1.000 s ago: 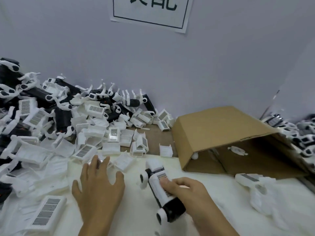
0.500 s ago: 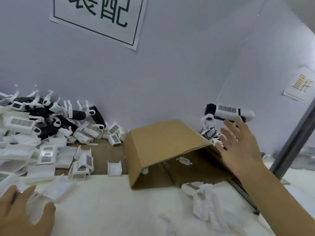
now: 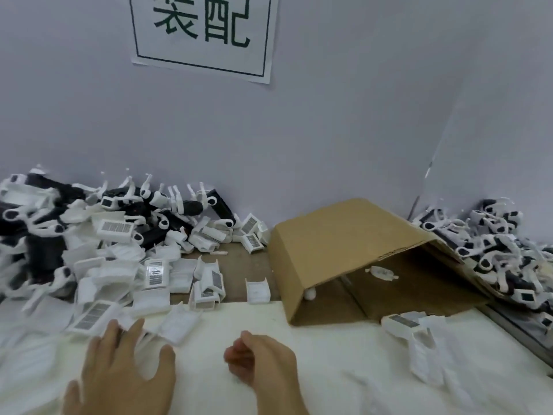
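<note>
My left hand (image 3: 119,372) lies flat with spread fingers on the white table cover (image 3: 329,354), its fingertips at loose white plastic shells (image 3: 179,324). My right hand (image 3: 263,363) hovers beside it with fingers loosely curled and nothing in it. A heap of unassembled white and black parts (image 3: 113,235) fills the left side against the wall. A pile of assembled black-and-white units (image 3: 493,250) lies at the far right.
An open cardboard box (image 3: 344,244) lies on its side right of centre, with a small white piece inside. More white shells (image 3: 419,339) lie in front of the box. A paper sign (image 3: 203,34) hangs on the grey wall.
My right hand held an assembled unit, swung it right and let it go over the right pile, then came back empty near my left hand. The view swung right and back.
</note>
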Available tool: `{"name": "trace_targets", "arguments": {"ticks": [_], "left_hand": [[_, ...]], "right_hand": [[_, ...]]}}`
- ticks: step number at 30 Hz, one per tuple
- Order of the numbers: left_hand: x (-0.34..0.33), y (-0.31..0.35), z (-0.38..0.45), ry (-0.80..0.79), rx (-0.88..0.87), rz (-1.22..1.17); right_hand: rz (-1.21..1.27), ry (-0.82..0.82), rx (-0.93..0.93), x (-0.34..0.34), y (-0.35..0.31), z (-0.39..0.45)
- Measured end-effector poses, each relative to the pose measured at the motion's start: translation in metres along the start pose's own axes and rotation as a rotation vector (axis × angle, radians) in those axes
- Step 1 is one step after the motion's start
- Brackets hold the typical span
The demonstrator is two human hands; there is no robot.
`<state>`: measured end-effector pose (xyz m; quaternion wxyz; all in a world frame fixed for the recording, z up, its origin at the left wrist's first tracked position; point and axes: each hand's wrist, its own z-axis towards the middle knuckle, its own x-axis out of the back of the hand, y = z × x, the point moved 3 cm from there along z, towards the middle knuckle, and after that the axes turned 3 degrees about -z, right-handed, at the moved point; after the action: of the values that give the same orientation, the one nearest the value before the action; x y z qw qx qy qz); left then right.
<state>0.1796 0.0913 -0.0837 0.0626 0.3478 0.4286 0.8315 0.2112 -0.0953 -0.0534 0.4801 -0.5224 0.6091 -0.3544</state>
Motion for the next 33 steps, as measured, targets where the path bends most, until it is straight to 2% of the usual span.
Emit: {"name": "trace_targets", "arguments": {"ticks": [1, 4, 6, 8, 10, 12, 15, 19, 22, 24, 27, 33], "left_hand": [[0.004, 0.014, -0.003, 0.067, 0.032, 0.005], [0.017, 0.034, -0.011, 0.241, -0.018, -0.05], [0.022, 0.038, -0.012, 0.37, -0.055, -0.153], [0.022, 0.048, -0.013, 0.383, -0.167, -0.245], [0.013, 0.059, -0.002, 0.331, -0.205, -0.344], [0.003, 0.076, 0.028, 0.272, -0.168, -0.449], [-0.026, 0.115, 0.098, 0.083, -0.179, -0.448], [-0.07, 0.145, 0.181, -0.167, -0.475, -0.051], [-0.106, 0.144, 0.223, -0.385, -0.429, 0.213], [-0.124, 0.142, 0.238, -0.447, -0.389, 0.404], [-0.13, 0.13, 0.239, -0.341, -0.477, 0.545], [-0.087, 0.109, 0.179, -0.02, -0.335, -0.064]], "right_hand": [[-0.071, 0.022, 0.077, -0.005, 0.007, 0.0], [-0.359, 0.031, 0.253, -0.008, 0.014, -0.005], [-0.425, 0.021, 0.282, -0.006, 0.015, -0.003], [-0.434, 0.041, 0.277, -0.005, 0.015, -0.002], [-0.451, 0.049, 0.285, -0.007, 0.016, -0.001], [-0.482, 0.053, 0.298, -0.009, 0.015, -0.001], [-0.516, 0.03, 0.329, -0.009, 0.016, 0.003], [-0.527, 0.015, 0.341, -0.008, 0.017, 0.008], [-0.552, 0.004, 0.345, -0.01, 0.018, 0.011], [-0.576, 0.006, 0.372, -0.009, 0.02, 0.013], [-0.583, 0.021, 0.403, -0.009, 0.023, 0.015], [-0.462, 0.015, 0.374, -0.011, 0.025, 0.01]]}}
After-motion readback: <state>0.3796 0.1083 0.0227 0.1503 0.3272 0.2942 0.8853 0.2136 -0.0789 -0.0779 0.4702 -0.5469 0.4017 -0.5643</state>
